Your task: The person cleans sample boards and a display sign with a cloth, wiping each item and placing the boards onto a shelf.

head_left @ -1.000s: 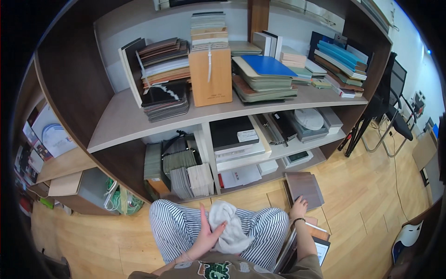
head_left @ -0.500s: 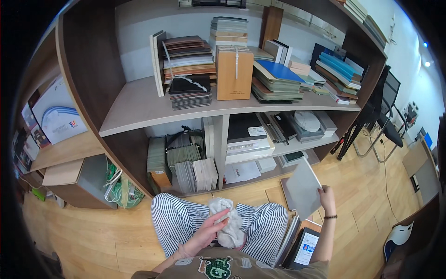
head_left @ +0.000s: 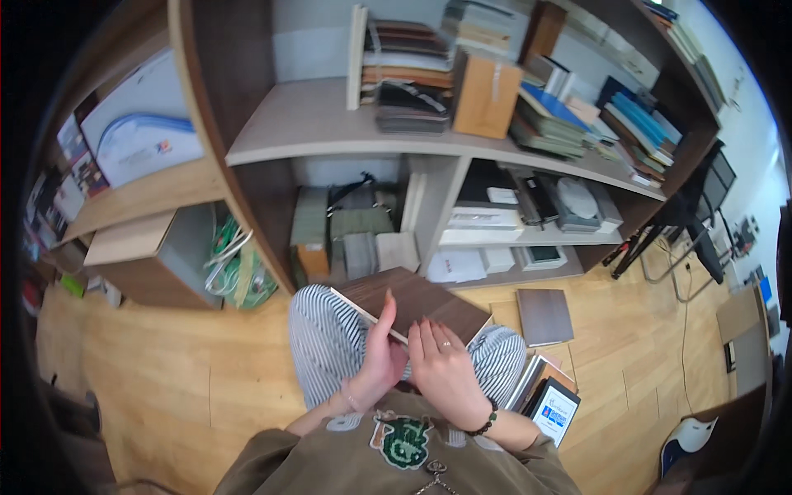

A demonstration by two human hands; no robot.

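Observation:
A dark brown wood-grain board (head_left: pixel 412 294) with a pale edge lies tilted over my lap. My left hand (head_left: pixel 381 355) grips its near left edge, the thumb on top and the other fingers hidden underneath. My right hand (head_left: pixel 445 367) rests on the near edge of the board, its fingers stretched out side by side on the surface; the thumb is out of sight. A ring and a dark bead bracelet show on that hand and wrist. No cloth shows now.
Another brown board (head_left: pixel 544 317) lies on the floor to the right. Nearer are upright boards (head_left: pixel 528 381) and a dark tablet-like thing with a lit white face (head_left: pixel 553 414). Ahead stands a shelf unit (head_left: pixel 346 148) with stacked samples; a bag of green cords (head_left: pixel 239 262) sits left.
The board my right hand held at the right, pale side showing, is now over my lap, brown side up. My left hand has gone from the light cloth to the board. The view has shifted.

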